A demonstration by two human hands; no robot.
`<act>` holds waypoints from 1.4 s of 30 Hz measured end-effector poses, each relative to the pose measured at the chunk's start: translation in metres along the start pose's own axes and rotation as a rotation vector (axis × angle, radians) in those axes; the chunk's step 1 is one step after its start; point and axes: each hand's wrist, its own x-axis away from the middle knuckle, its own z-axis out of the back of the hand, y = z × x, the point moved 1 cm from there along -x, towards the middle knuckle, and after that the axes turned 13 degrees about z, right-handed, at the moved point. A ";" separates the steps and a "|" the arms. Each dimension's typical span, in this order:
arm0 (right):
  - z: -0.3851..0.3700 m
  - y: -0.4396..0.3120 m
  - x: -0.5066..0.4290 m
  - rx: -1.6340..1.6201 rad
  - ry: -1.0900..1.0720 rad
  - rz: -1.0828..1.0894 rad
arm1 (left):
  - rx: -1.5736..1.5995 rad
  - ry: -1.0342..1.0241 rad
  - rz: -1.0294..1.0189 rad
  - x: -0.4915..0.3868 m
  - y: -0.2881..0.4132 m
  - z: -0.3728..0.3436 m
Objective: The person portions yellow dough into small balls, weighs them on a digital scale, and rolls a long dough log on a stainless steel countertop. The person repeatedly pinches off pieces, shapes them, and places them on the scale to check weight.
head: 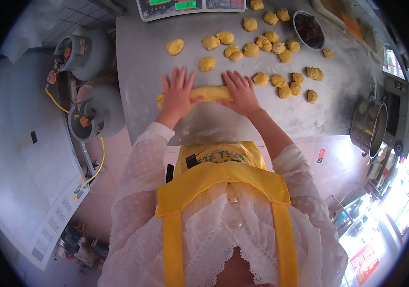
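Note:
A log of yellow dough (pixel 210 94) lies crosswise on the steel table near its front edge. My left hand (pixel 178 93) rests flat over the log's left part, fingers spread and pointing away from me. A rough end of the dough pokes out to the left of it. Over the right end, my right hand (pixel 239 92) is laid with its fingers apart, covering that end. Neither hand is closed around the dough. Just beyond the log sits a lump of yellow dough (pixel 207 64), and another lump (pixel 260 79) is right of my right hand.
Several more dough lumps (pixel 251 49) are scattered over the steel table (pixel 147 71). A digital scale (pixel 190 8) stands at the far edge, and a bowl of dark filling (pixel 309 30) at the far right. Gas cylinders (pixel 100 111) flank the table's left side; a metal pot (pixel 368 125) is at the right.

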 end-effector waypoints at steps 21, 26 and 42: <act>-0.031 0.018 0.013 -0.552 0.329 -0.673 | 0.145 -0.123 0.027 -0.026 0.120 -0.046; 0.014 0.012 0.004 -0.677 0.204 -0.705 | 0.197 -0.504 0.136 -0.049 0.115 -0.038; 0.157 0.156 -0.251 -0.475 0.671 -0.125 | 0.078 -0.201 0.120 -0.009 0.073 -0.035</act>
